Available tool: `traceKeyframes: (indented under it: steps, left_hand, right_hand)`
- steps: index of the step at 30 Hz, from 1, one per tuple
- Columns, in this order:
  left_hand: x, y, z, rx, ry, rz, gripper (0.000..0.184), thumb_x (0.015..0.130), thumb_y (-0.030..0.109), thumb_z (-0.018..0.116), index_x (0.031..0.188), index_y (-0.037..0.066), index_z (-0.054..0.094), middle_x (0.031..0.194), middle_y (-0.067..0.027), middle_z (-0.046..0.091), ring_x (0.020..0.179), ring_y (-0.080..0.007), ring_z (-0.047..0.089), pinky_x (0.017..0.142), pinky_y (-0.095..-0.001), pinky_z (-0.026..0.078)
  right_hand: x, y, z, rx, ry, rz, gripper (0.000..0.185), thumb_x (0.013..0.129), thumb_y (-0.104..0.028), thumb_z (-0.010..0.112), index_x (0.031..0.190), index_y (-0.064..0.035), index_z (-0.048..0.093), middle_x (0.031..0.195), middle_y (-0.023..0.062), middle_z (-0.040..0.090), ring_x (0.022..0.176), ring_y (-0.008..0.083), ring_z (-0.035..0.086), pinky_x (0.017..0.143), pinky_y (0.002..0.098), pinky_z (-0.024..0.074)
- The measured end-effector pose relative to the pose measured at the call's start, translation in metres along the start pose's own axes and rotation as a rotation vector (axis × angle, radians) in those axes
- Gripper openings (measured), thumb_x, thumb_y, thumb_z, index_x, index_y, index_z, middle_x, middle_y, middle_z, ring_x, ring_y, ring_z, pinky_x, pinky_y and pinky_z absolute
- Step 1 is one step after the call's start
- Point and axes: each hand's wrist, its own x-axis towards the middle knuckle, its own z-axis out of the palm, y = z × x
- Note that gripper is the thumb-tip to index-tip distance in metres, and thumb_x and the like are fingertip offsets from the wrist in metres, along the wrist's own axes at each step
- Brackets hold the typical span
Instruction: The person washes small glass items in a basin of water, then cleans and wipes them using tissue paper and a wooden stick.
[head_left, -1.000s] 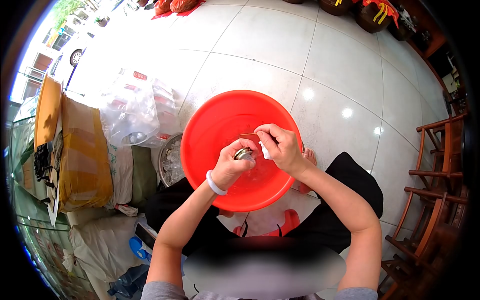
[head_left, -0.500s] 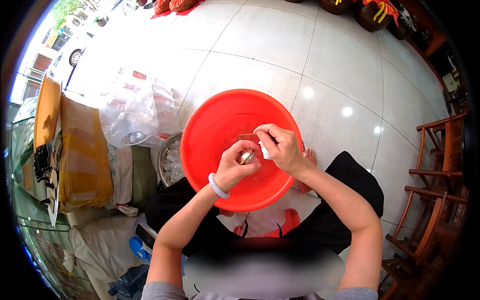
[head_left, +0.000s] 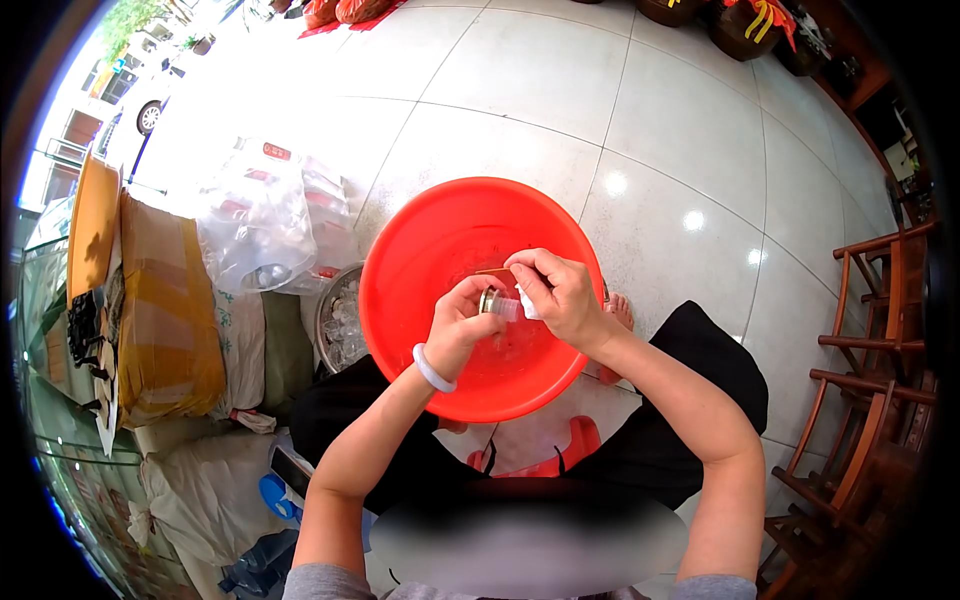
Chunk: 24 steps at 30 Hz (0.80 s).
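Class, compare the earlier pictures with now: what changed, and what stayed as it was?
The left hand has turned the gold-rimmed piece: just before, its shiny gold face showed; now its clear part points toward the right hand. Nothing was let go. The right hand still holds the thin stick and white wad over the red tub.

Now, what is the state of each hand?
Left hand: closed, holding a gold-rimmed clear piece.
Right hand: closed, holding a thin stick and white material.

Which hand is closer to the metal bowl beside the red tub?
The left hand: it is over the middle of the red tub, with the metal bowl off to its left. The right hand is over the tub's right side, farther away.
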Motion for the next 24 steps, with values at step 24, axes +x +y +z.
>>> traceKeyframes:
  steps: [24]
  left_hand:
    - [0.011, -0.006, -0.017, -0.510, -0.169, -0.317, 0.040, 0.087, 0.039, 0.033, 0.090, 0.006, 0.055, 0.059, -0.0032, 0.044, 0.046, -0.0115, 0.034, 0.040, -0.0230, 0.028]
  right_hand:
    - [-0.001, 0.000, -0.002, -0.021, 0.001, -0.016, 0.007, 0.084, -0.006, 0.054, 0.086, 0.0001, 0.056, 0.068, 0.0128, 0.059, 0.058, 0.0235, 0.059, 0.051, 0.0306, 0.0447]
